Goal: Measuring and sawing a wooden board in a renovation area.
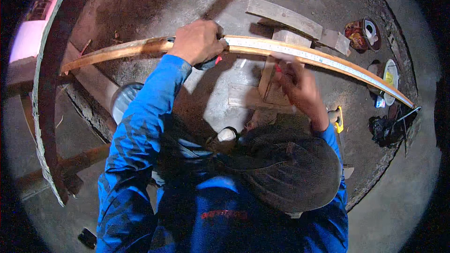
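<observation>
A long wooden strip [117, 49] spans the view, bowed by the lens, with a white tape measure blade [337, 64] lying along its right part. My left hand [196, 41] is closed over the strip left of centre, gripping it with the tape measure, whose dark case [208, 63] with a red part shows beneath my fingers. My right hand [297, 89] is just below the strip, right of centre, fingers curled around something small and red, too blurred to make out. Under the strip a board [267, 84] lies crosswise on other timber pieces.
Loose planks [281, 14] lie beyond the strip. On the right are a rusty can [356, 35], a white-rimmed container [389, 77], a yellow-handled saw [338, 119] and black plastic [382, 129]. A metal bucket [124, 100] stands left of centre, near a long rough-edged panel [44, 112].
</observation>
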Tool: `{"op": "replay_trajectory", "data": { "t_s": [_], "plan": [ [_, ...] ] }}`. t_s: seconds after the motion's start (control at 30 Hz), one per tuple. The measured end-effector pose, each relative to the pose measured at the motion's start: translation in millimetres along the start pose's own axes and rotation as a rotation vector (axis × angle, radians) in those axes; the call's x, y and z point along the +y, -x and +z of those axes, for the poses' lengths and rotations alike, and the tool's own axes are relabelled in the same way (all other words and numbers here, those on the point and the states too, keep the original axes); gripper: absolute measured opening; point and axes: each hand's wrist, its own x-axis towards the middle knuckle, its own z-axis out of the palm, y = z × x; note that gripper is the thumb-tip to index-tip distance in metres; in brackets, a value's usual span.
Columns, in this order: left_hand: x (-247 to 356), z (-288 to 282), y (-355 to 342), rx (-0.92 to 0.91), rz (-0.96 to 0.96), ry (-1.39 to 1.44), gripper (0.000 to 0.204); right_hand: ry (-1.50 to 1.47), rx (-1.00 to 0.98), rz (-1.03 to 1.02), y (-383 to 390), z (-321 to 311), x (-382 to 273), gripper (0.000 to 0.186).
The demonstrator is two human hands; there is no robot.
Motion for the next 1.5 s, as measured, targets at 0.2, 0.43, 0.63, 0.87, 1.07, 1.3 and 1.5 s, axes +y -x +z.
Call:
{"op": "replay_trajectory", "data": {
  "t_s": [0.2,0.43,0.63,0.87,1.07,1.3,1.5],
  "plan": [
    [-2,2,2,0.035,0.021,0.048,0.033,-0.886,-0.010,0.167,-42,-18,-18,0.035],
    [0,-2,0,-0.071,-0.008,0.060,0.033,-0.555,0.066,0.150,-60,10,-2,0.034],
    [3,8,-10,-0.041,0.051,0.096,0.034,-0.428,0.198,0.182,-63,24,3,0.011],
    [-14,14,-6,-0.068,-0.006,0.155,0.036,-0.219,0.270,-0.364,-55,53,12,0.009],
    [-1,7,-10,-0.066,0.043,0.129,0.040,0.014,0.550,-0.234,-46,18,28,0.023],
    [-11,10,-5,0.051,0.063,0.139,0.040,-0.233,0.400,0.020,-59,21,16,0.009],
    [-4,-6,-8,-0.186,-0.009,0.201,0.054,-0.181,0.278,-0.024,-70,30,26,0.012]
  ]
}}
